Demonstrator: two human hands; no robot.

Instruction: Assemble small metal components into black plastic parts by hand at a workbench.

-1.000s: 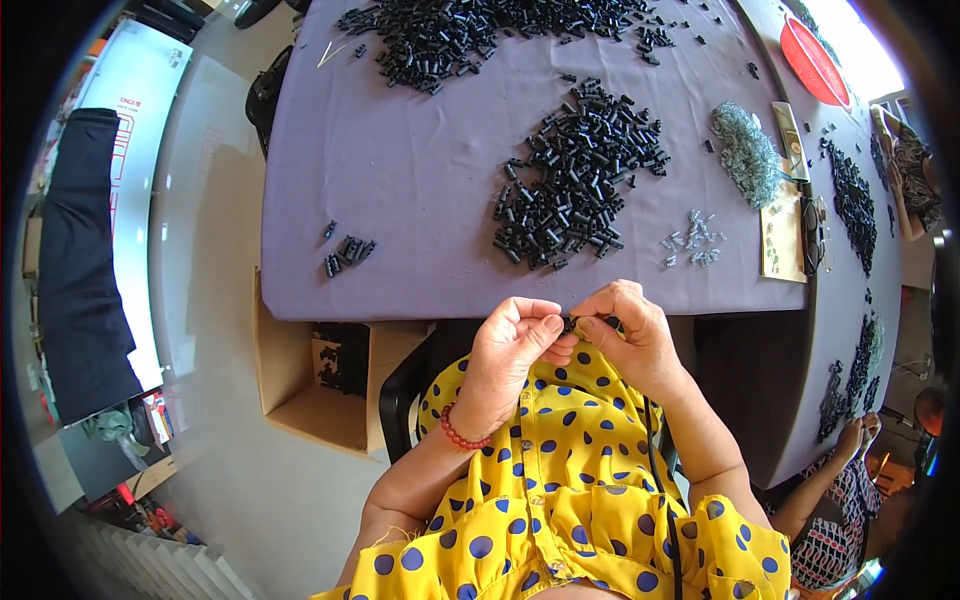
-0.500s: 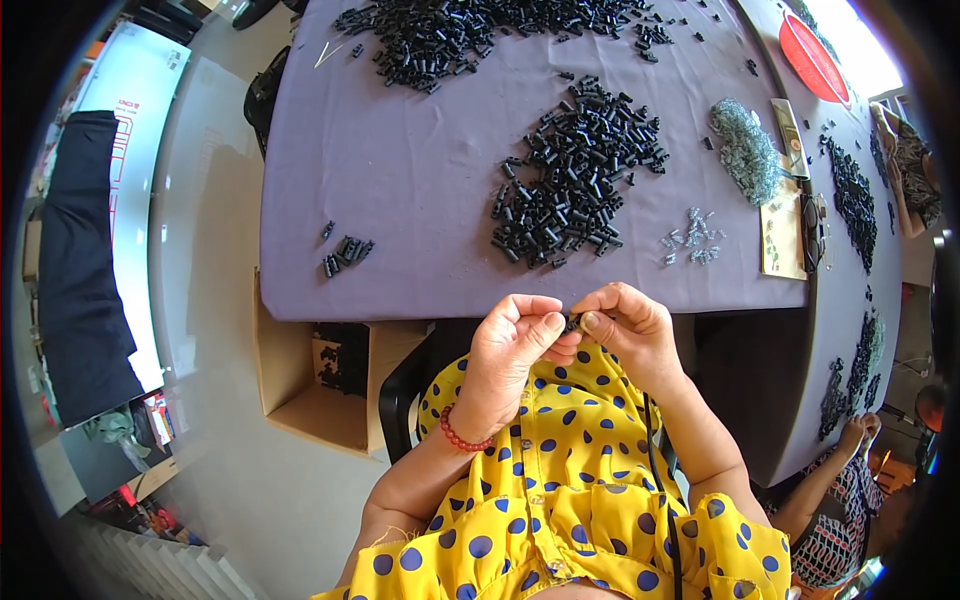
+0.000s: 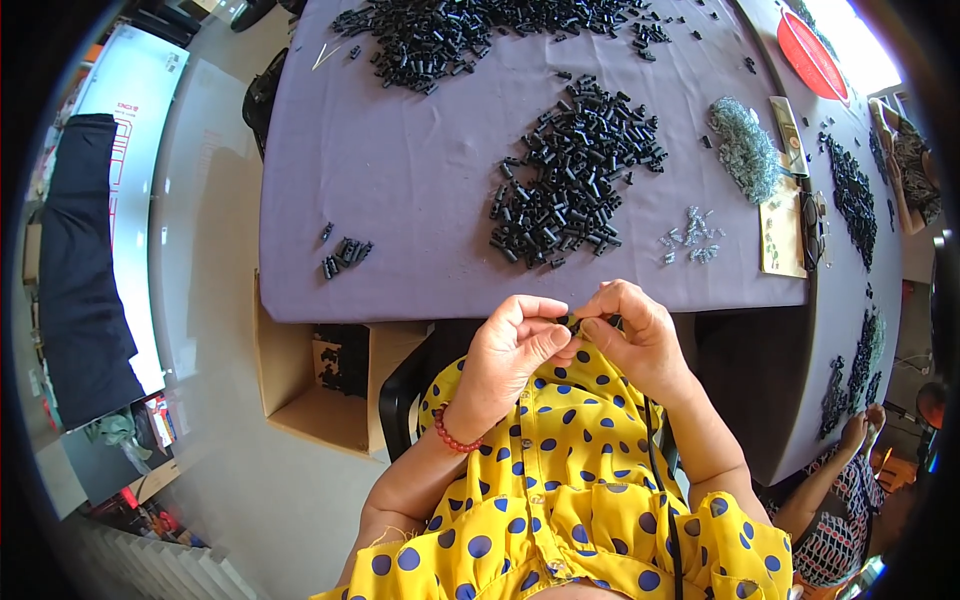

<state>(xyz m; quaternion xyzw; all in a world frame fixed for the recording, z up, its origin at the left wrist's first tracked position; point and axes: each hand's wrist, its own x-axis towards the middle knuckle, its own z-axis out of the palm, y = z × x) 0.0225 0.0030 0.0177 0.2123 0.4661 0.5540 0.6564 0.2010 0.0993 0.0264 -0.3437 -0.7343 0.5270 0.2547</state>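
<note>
My left hand [image 3: 508,358], with a red bead bracelet on the wrist, and my right hand [image 3: 637,338] meet just off the table's near edge. Thumbs and fingers of both are pinched together. A small black part [image 3: 573,321] shows as a dark bit between the fingertips; most of it is hidden. Beyond my hands lies a heap of small black cylindrical parts [image 3: 575,170] on the grey cloth. Right of that heap is a little scatter of clear, shiny small pieces [image 3: 693,237]. A small group of black parts [image 3: 347,257] lies on the left.
A larger heap of black parts [image 3: 430,40] covers the far side. On the right are a tangled clear-grey pile [image 3: 745,148], sunglasses [image 3: 815,230] and a red basket [image 3: 812,58]. An open cardboard box [image 3: 315,405] stands below the table's left. Other people sit along the right.
My fingertips have shifted slightly around the small black part, which shows less now. My right hand has risen and turned a little.
</note>
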